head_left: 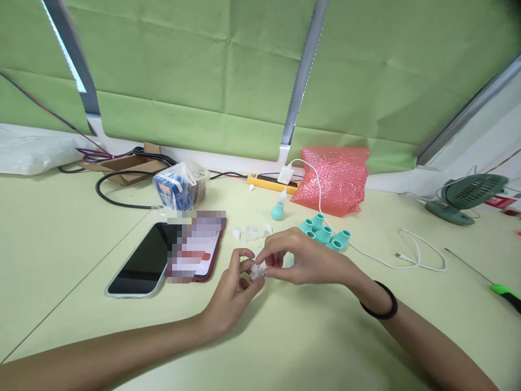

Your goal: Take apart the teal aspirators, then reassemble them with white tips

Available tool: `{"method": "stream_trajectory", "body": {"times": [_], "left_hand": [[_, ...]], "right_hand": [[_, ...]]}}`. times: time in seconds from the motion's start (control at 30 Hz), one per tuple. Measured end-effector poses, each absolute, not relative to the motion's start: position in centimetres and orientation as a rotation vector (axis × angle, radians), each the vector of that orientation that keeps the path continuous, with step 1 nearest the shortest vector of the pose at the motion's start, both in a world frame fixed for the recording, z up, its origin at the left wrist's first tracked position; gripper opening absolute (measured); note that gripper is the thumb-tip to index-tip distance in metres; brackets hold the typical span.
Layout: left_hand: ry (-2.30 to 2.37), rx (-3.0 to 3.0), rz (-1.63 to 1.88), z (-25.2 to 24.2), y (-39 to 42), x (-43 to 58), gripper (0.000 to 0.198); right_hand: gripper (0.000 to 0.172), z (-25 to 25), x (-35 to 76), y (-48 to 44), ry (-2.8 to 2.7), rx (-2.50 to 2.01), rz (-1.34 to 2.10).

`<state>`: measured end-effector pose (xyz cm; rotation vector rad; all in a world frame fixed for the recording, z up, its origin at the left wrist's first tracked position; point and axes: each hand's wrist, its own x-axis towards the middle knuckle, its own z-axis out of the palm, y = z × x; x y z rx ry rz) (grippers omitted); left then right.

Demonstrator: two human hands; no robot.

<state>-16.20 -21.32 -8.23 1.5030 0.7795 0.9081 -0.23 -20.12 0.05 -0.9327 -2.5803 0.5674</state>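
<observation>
Between my two hands is a small clear plastic piece (256,271), partly covered by fingers. My left hand (233,288) pinches it from the left and below. From the right, the thumb and fingertips of my right hand (293,256) close on the same piece. Just beyond them lie several translucent plastic parts (253,233). Several hollow teal rubber bulbs (324,235) stand in a group behind my right hand. Farther back, one teal bulb (277,212) stands upright with a clear pointed tip on top.
Two phones, one black-screened (140,263) and one red-cased (213,259), lie to the left. Behind are a bagged blue pack (175,190), a yellow power strip (260,183) and pink bubble wrap (334,179). A white cable (382,263), a screwdriver (500,290) and a green fan (468,195) are rightward.
</observation>
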Motion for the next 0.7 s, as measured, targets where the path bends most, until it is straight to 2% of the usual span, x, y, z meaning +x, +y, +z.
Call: {"method": "stream_trajectory", "body": {"times": [0.17, 0.33, 0.7], "left_hand": [[0.807, 1.548, 0.889, -8.8, -21.2, -16.1, 0.016], [0.843, 1.497, 0.905, -8.9, -21.1, -16.0, 0.016], [0.827, 1.359, 0.968, -8.9, -20.8, -15.9, 0.024]], "right_hand": [[0.012, -0.6, 0.1, -18.9, -2.433, -0.914, 0.764], [0.014, -1.0, 0.3, -18.8, -2.413, -0.891, 0.917], [0.020, -0.8, 0.3, -19.2, -2.439, -0.948, 0.915]]}}
